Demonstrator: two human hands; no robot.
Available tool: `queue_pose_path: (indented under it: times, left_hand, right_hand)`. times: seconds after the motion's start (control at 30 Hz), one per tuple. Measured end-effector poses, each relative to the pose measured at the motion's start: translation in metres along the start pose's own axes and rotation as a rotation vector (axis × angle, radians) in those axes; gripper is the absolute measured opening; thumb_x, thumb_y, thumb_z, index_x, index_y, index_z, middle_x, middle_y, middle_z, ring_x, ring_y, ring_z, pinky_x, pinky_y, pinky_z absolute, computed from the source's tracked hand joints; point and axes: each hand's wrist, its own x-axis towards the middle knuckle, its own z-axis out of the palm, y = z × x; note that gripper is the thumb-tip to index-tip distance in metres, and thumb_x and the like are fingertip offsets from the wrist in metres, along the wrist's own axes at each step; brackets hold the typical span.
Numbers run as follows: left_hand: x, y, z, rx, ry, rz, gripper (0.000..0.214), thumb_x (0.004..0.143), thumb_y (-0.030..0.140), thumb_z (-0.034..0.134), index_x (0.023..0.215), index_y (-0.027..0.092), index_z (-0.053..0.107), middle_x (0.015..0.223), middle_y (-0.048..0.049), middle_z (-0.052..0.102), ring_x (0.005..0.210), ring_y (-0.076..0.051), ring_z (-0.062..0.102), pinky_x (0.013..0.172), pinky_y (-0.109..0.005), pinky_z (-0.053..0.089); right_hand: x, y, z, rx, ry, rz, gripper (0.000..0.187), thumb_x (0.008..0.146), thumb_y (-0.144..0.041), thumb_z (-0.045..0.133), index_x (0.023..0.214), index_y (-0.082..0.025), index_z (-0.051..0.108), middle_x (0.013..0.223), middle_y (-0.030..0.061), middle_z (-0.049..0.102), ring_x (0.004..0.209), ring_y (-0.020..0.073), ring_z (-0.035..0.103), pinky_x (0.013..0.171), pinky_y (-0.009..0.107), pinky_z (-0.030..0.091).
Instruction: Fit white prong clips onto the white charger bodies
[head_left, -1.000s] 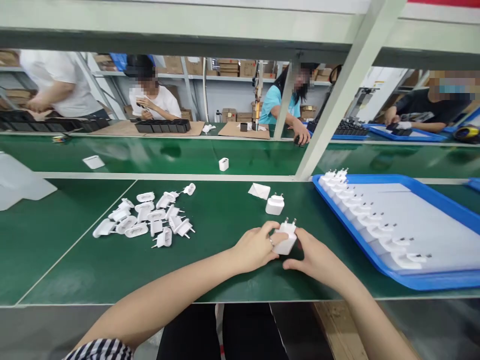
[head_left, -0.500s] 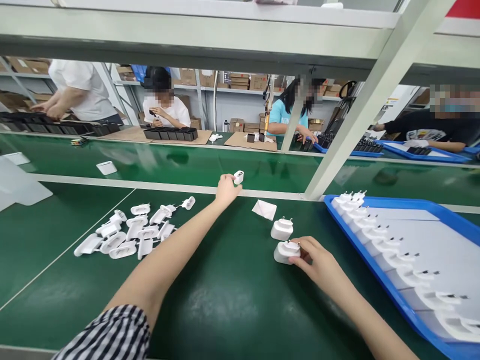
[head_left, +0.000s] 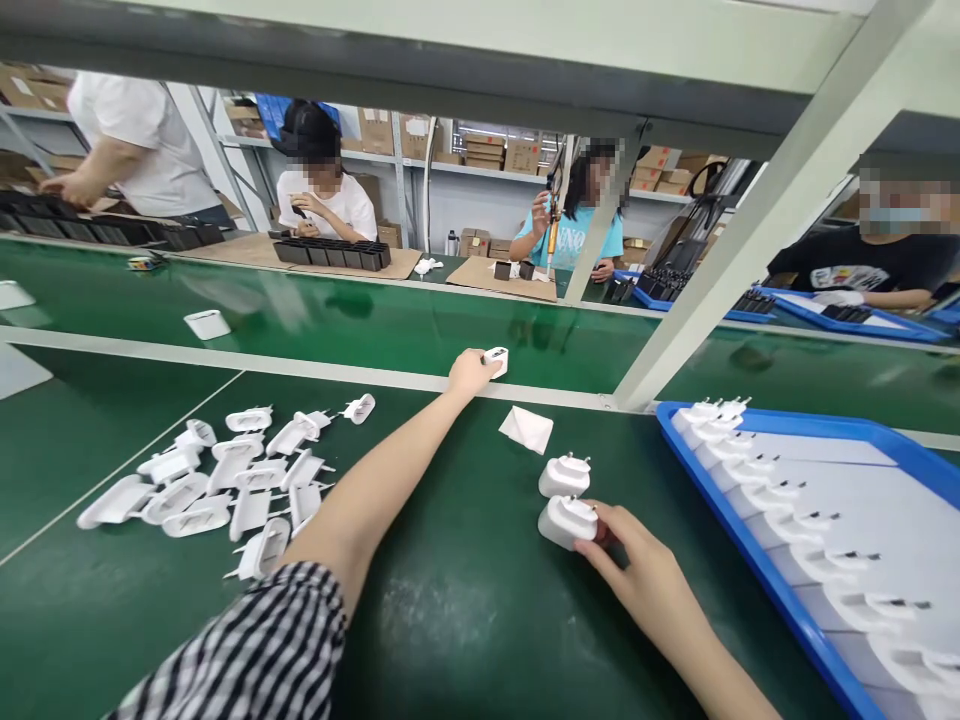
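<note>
My left hand [head_left: 470,373] is stretched far forward to the strip between the two green belts, its fingers closed on a small white charger block [head_left: 496,360]. My right hand [head_left: 630,560] rests on the near green belt, its fingertips against a white plug adapter [head_left: 566,521] that stands prongs up. A second white adapter [head_left: 564,476] stands just behind it, untouched. A small white paper square [head_left: 527,428] lies between the two hands.
A heap of several white plug pieces [head_left: 225,480] lies at the left. A blue tray [head_left: 757,570] at the right holds a row of adapters. A slanted metal post [head_left: 720,270] rises from the belt divider. People work across the far belt [head_left: 337,320].
My left hand left the adapter and reached forward to the white block on the divider. My right hand set the adapter down on the belt and stays on it.
</note>
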Motion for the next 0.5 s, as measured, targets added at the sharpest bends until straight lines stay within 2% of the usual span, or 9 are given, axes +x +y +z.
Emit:
queue_pose_path:
  times: [0.1,0.2,0.33,0.4,0.5]
  left_hand:
    - [-0.042,-0.008,-0.026,-0.003,-0.096,0.155,0.025,0.063,0.033,0.05,0.082,0.018,0.056,0.077,-0.0009,0.059,0.07,-0.014,0.053,0.057,-0.02,0.037]
    - [-0.105,-0.025,-0.051,0.03,-0.253,0.304,0.025,0.063,0.032,0.049,0.082,0.018,0.056,0.07,0.0005,0.058,0.062,-0.012,0.052,0.055,-0.02,0.037]
    - [-0.185,-0.049,-0.071,0.069,-0.379,0.353,0.026,0.063,0.032,0.049,0.085,0.019,0.054,0.08,0.0003,0.056,0.065,-0.012,0.052,0.059,-0.021,0.039]
    - [-0.211,-0.058,-0.081,0.097,-0.373,0.376,0.036,0.062,0.037,0.051,0.093,0.02,0.05,0.09,-0.0011,0.054,0.076,-0.014,0.051,0.066,-0.023,0.04]
    - [-0.231,-0.071,-0.101,0.281,-0.252,0.375,0.055,0.056,0.043,0.056,0.103,0.018,0.043,0.104,-0.0061,0.047,0.094,-0.021,0.044,0.077,-0.03,0.037]
  right_hand:
    - [0.002,-0.002,0.001,0.013,0.007,0.027,0.019,0.074,-0.032,0.039,0.09,-0.023,0.045,0.068,-0.0004,0.052,0.058,0.0119,0.053,0.052,0.022,0.044]
    - [0.004,-0.004,0.003,0.021,0.038,0.057,0.023,0.073,-0.035,0.037,0.089,-0.022,0.046,0.07,0.0005,0.054,0.059,0.0131,0.053,0.053,0.024,0.044]
    - [0.008,-0.002,0.008,0.061,0.075,0.123,0.031,0.068,-0.043,0.037,0.086,-0.02,0.045,0.064,0.0008,0.056,0.054,0.0144,0.054,0.051,0.026,0.045]
    - [0.008,-0.002,0.007,0.089,0.121,0.13,0.037,0.065,-0.049,0.037,0.086,-0.02,0.043,0.059,0.0002,0.055,0.05,0.015,0.053,0.048,0.027,0.045]
    - [0.003,-0.006,-0.004,0.034,0.302,0.13,0.042,0.062,-0.058,0.034,0.083,-0.023,0.041,0.056,0.0008,0.054,0.048,0.0168,0.052,0.044,0.029,0.043]
